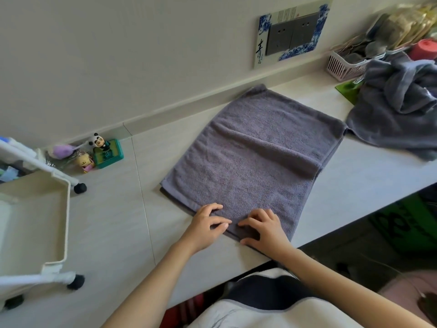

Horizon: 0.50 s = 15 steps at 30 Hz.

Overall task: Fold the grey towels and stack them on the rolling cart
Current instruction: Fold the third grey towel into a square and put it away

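A grey towel (255,152) lies flat on the pale counter (123,233), folded over once with a soft crease across its middle. My left hand (207,227) and my right hand (264,227) rest side by side on its near edge, fingers curled and pressing the fabric. A heap of unfolded grey towels (397,107) sits at the far right. The white rolling cart (42,218) stands on the counter at the left, its top tray bare.
Small toys, among them a panda figure (98,140) on a green box, sit by the wall near the cart. A pink basket (343,65) and a green mat (350,88) are at the back right. The counter's front edge runs just right of my hands.
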Each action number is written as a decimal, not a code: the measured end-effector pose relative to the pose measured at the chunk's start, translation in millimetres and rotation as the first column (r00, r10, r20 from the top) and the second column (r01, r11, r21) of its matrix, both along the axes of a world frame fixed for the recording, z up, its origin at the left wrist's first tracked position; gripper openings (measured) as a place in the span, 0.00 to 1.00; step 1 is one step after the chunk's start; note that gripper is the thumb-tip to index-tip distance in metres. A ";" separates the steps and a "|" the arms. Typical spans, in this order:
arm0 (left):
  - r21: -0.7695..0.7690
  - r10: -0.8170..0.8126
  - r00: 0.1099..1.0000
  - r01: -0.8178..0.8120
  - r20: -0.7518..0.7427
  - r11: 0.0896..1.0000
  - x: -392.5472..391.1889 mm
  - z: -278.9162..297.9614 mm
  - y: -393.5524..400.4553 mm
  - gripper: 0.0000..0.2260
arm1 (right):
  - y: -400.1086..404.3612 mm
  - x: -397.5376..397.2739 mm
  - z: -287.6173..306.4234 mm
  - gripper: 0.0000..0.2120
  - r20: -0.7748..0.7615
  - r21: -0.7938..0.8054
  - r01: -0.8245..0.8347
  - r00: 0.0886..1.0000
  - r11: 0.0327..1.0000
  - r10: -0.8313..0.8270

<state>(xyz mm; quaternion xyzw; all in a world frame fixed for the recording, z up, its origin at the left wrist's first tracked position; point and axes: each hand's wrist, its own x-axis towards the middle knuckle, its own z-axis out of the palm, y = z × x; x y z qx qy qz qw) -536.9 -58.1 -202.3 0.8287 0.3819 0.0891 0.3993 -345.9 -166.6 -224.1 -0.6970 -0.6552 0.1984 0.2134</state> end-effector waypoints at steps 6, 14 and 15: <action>0.005 -0.058 0.986 0.060 -0.156 0.998 2.3 5.0 7.2 0.19 | 9.9 -7.7 0.3 0.10 0.002 0.072 0.110 0.994 0.991 -0.110; 0.091 -0.114 0.938 0.151 -0.328 0.984 14.8 16.4 11.1 0.21 | 14.7 21.3 34.2 0.03 -0.344 -0.327 0.101 0.913 0.940 -0.217; 0.107 -0.089 0.939 0.131 -0.331 0.986 15.8 15.4 11.6 0.19 | 12.9 27.4 40.0 0.03 -0.392 -0.372 0.083 0.889 0.925 -0.237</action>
